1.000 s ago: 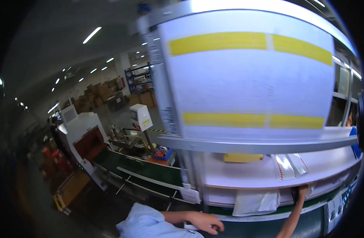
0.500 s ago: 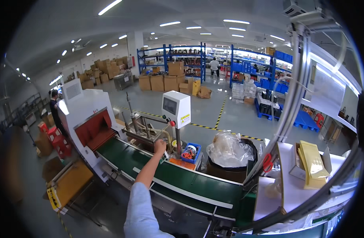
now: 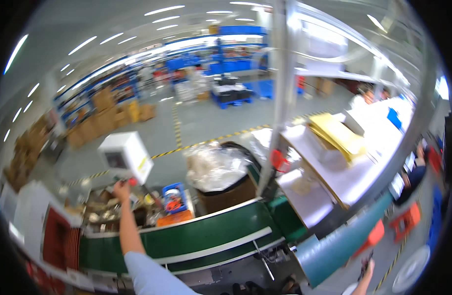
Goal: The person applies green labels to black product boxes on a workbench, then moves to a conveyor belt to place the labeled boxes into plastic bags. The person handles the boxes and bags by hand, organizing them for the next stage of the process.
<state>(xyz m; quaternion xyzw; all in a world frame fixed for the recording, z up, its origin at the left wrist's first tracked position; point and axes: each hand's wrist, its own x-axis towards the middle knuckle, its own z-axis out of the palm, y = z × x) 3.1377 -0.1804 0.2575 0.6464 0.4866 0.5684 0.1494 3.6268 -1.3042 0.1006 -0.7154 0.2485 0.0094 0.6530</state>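
Note:
My left hand is stretched out over the packing machine's cluttered bed, just below the white control box. Its fingers look closed but are smeared, and whatever they grip cannot be made out. Close beside it is a red knob. Under my bare forearm runs the green conveyor belt. Low at the right, my right hand is closed around a small dark thing, too blurred to name.
A blue bin holds orange-red items beside the belt. Behind it, clear plastic film fills a dark-lined container. Yellow sheets lie on a white shelf behind a metal post. A red stool and another person are at the right.
The view has swung right, so the machine now lies further left and the right-hand bench shows. My right hand has come into view. My left hand is now close to the red knob.

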